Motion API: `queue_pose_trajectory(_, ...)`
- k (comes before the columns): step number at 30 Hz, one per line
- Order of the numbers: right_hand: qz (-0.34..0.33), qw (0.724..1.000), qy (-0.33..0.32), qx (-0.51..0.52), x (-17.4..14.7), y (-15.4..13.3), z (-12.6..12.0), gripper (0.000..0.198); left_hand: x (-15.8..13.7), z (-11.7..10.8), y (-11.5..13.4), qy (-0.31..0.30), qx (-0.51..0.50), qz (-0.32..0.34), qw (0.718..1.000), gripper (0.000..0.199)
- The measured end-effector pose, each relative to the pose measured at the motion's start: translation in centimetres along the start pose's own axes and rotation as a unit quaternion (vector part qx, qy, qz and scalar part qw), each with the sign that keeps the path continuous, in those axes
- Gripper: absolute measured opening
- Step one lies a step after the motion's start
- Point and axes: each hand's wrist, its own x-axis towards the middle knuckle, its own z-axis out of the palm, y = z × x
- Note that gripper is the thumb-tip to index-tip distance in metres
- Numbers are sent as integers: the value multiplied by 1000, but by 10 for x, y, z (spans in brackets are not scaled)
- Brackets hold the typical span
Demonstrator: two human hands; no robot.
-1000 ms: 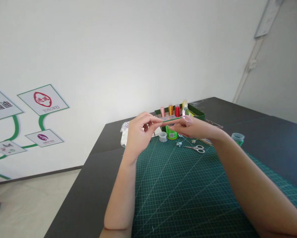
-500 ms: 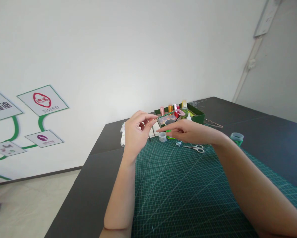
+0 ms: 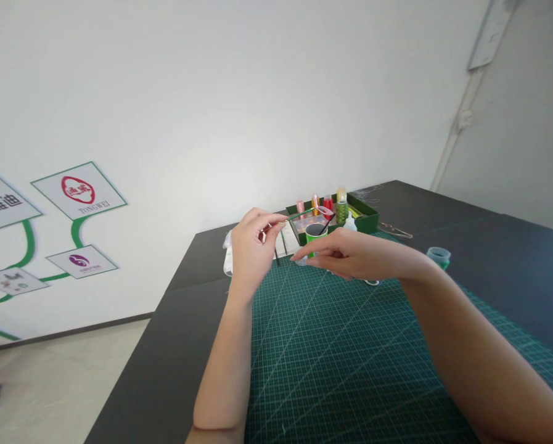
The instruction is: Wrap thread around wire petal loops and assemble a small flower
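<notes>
My left hand [image 3: 253, 253] pinches a thin green wire stem [image 3: 301, 214] between thumb and fingertips. At the stem's far end is a pink, petal-like loop [image 3: 323, 210], pointing right. Lower and to the right, my right hand [image 3: 354, 251] hovers palm down over the mat, index finger stretched out and thumb apart below it. Nothing shows between its fingers, and it is apart from the stem. Behind it stands a green cup [image 3: 316, 231] with a dark stick in it. A small clear cup [image 3: 300, 261] and a white scissors handle [image 3: 372, 282] are partly hidden by this hand.
A gridded green cutting mat [image 3: 331, 357] covers part of the black table [image 3: 179, 314]. At the back, a green box [image 3: 371, 222] holds several colourful bottles. A white dropper bottle [image 3: 350, 222] stands before it. On the right is a green jar [image 3: 439, 255]. Behind lies the wall.
My right hand has moved slightly down and now covers most of the scissors. The stem with its pink loop has shifted a little left, still in my left hand.
</notes>
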Motion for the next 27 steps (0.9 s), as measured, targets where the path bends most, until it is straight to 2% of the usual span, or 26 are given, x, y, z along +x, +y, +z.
queue_pose_trajectory(4, 6, 999, -26, 26, -3, -6, -1, 39, 0, 1, -1, 12, 19, 6, 1000, 14)
queue_pose_trajectory(8, -18, 1000, -21, 15, -5, -9, -1, 39, 0, 2, -2, 7, 36, 15, 999, 15)
queue_pose_trajectory(14, -53, 998, -16, 12, -6, -8, -3, 36, -1, 4, -4, -21, 34, 23, 999, 13)
queue_pose_trajectory(21, -54, 998, -20, 17, -8, -9, -4, 36, -1, 5, -7, -49, 36, 21, 998, 11)
queue_pose_trajectory(27, -66, 997, -14, 35, -11, -6, -5, 36, -2, 6, -8, -105, 44, 25, 993, 15)
